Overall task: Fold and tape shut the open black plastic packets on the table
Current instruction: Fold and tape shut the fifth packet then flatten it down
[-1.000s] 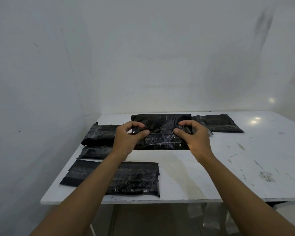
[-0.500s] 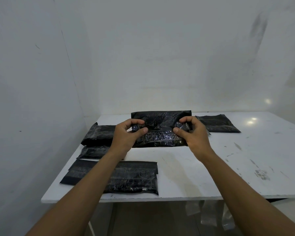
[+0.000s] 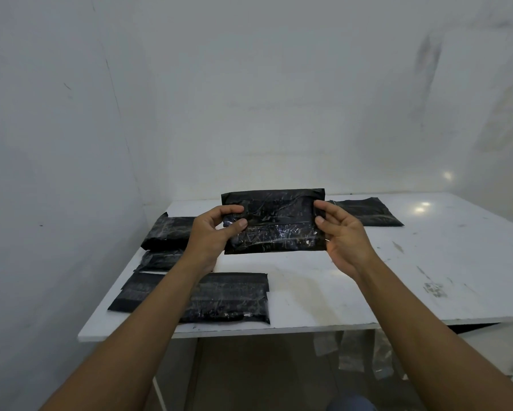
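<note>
I hold a black plastic packet (image 3: 274, 222) upright above the white table (image 3: 323, 289), its face turned toward me. My left hand (image 3: 212, 232) pinches its left edge between thumb and fingers. At the right edge my right hand (image 3: 342, 234) grips it with the thumb in front. A clear tape strip shows across its lower half. More black packets lie on the table: one near the front edge (image 3: 216, 298), two stacked at the left (image 3: 167, 232), one at the back right (image 3: 364, 212).
White walls close in at the left and behind the table. Clear plastic pieces (image 3: 356, 355) lie on the floor under the table's front edge. The table's right half (image 3: 444, 262) shows scuff marks.
The packet lay flat on the table under both hands a second ago. Now it is lifted off the surface and tilted up to face me.
</note>
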